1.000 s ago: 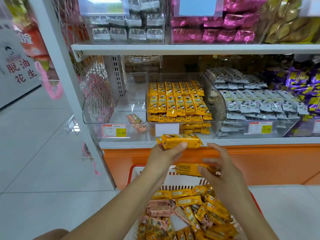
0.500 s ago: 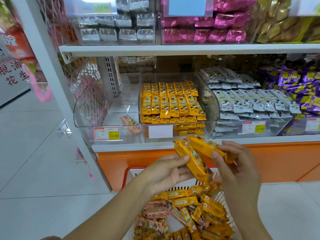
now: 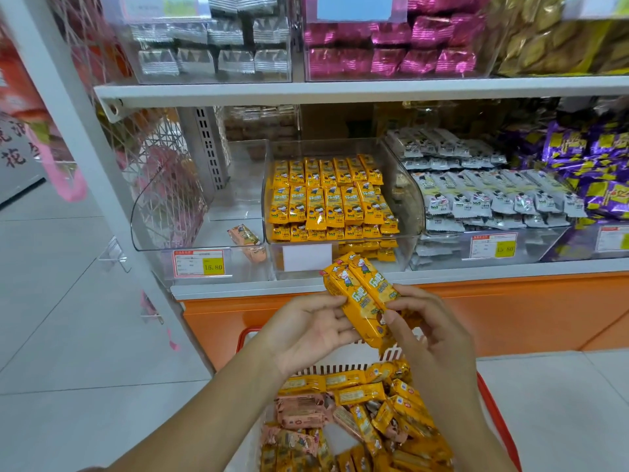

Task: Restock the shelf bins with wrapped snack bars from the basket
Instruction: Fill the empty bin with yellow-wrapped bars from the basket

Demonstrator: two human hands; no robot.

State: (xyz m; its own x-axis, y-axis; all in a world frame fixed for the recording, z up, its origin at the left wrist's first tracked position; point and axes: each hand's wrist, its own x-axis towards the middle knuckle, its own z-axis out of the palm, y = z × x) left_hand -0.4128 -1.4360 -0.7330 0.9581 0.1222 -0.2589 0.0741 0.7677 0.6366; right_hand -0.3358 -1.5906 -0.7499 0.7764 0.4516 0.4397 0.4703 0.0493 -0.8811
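Head view: two yellow bars (image 3: 361,295) are held side by side, tilted, print upward, in the air in front of the shelf edge (image 3: 238,290) and above the basket (image 3: 242,337). The left hand (image 3: 308,330) is curled round their near-left side, thumb on top and fingers beneath. The right hand (image 3: 432,332) is closed on their lower right end, thumb against the wrapper and fingertips over the far edge. Both hands are thus gripping the same pair of bars.

The basket, red-rimmed with a white slatted wall, is seen below the hands. It is filled with a loose heap of yellow bars (image 3: 360,393), with pink bars (image 3: 299,410) mixed in on the left.

On the shelf directly behind the hands, a clear bin (image 3: 410,206) is stocked with rows of matching yellow bars. In the clear bin to its left (image 3: 163,212) a single pink bar (image 3: 246,239) is lying near the front, behind a price tag (image 3: 199,264). To the right, grey bars (image 3: 483,199) are stacked in rows.
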